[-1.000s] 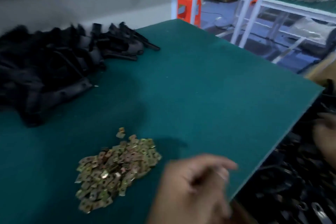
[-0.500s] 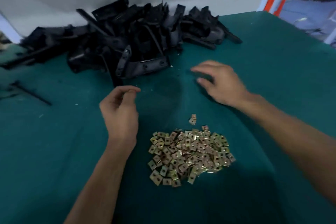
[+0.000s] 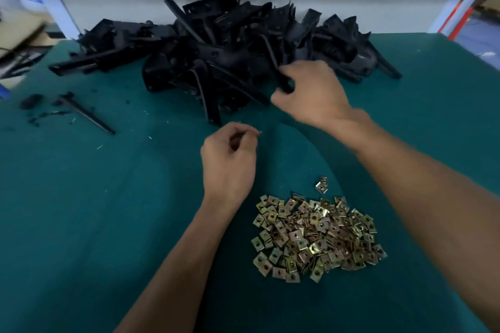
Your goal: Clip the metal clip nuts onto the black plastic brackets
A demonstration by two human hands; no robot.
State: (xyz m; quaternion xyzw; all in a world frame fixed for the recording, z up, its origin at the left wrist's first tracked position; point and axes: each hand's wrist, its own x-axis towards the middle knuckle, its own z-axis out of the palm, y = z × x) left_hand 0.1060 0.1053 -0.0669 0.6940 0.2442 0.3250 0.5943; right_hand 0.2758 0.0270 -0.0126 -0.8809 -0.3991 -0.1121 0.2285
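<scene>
Green table (image 3: pixel 108 224). Bracket pile (image 3: pixel 216 48) at far centre, against wall. Right hand (image 3: pixel 311 94) at pile's near right edge, fingers curled round black bracket arm (image 3: pixel 273 59). Left hand (image 3: pixel 230 159) over bare table between pile and nuts, thumb and fingertips pinched together; tiny glint at tips, cannot tell if nut is held. Clip nuts (image 3: pixel 316 238) heaped near right of centre; one stray nut (image 3: pixel 322 185) just beyond heap. Loose black strip (image 3: pixel 86 113) and fragments far left.
</scene>
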